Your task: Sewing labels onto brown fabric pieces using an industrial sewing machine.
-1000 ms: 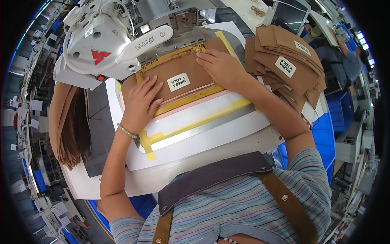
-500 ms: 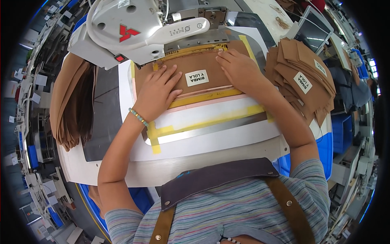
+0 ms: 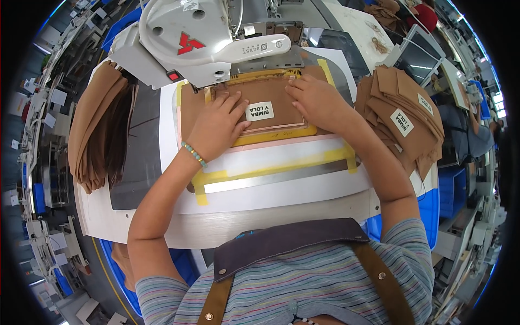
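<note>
A brown panel with a white label (image 3: 279,92) lies in a yellow-edged frame (image 3: 273,132) under the head of a white sewing machine (image 3: 181,51). My left hand (image 3: 219,122), with a beaded bracelet at its wrist, rests on the panel's left part, fingers spread and lying toward the back edge. My right hand (image 3: 318,105) lies on its right part, fingertips near the back right corner, fingers slightly bent and apart. Under the frame are white sheets (image 3: 271,195) with yellow tape strips.
Brown panels stand piled on the left (image 3: 95,127) and lie fanned out on the right (image 3: 401,114). A screen (image 3: 420,46) is at the back right. Blue bins (image 3: 452,189) are beside the table. A co-worker (image 3: 457,127) is at the far right.
The view has shifted, so the table sits further right and lower than a second ago. Both hands stay on the panel, with only slight shifts of the fingers.
</note>
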Motion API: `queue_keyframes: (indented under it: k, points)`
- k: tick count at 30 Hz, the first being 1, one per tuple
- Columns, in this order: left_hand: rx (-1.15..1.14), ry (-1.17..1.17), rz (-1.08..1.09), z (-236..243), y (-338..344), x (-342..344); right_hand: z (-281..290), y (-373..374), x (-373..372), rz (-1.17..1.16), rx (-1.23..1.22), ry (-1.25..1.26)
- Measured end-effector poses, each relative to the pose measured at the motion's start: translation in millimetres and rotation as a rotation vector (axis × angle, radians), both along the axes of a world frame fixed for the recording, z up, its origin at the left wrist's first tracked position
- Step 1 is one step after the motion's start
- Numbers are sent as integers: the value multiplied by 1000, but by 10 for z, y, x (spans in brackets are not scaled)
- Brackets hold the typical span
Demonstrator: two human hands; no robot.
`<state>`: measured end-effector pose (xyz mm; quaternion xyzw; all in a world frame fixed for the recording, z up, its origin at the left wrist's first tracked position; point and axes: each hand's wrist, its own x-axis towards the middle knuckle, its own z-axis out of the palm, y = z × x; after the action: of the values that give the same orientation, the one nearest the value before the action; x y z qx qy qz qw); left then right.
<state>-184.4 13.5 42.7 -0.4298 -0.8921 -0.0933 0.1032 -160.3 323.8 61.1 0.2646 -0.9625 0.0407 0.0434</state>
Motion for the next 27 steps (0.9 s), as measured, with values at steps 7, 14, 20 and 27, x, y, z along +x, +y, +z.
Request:
queue_keyframes:
  k: [7,14,20,27]
  points:
    - [48,-51,3,26,66,34,-10,-135,-93,48,-65,26]
    - [72,-95,-4,17,49,44,29,-335,-185,78,-61,7]
    - [64,-107,1,14,29,34,-10,-474,-271,115,-85,30]
    - [60,-107,11,15,-18,30,-67,-667,-376,141,-79,31]
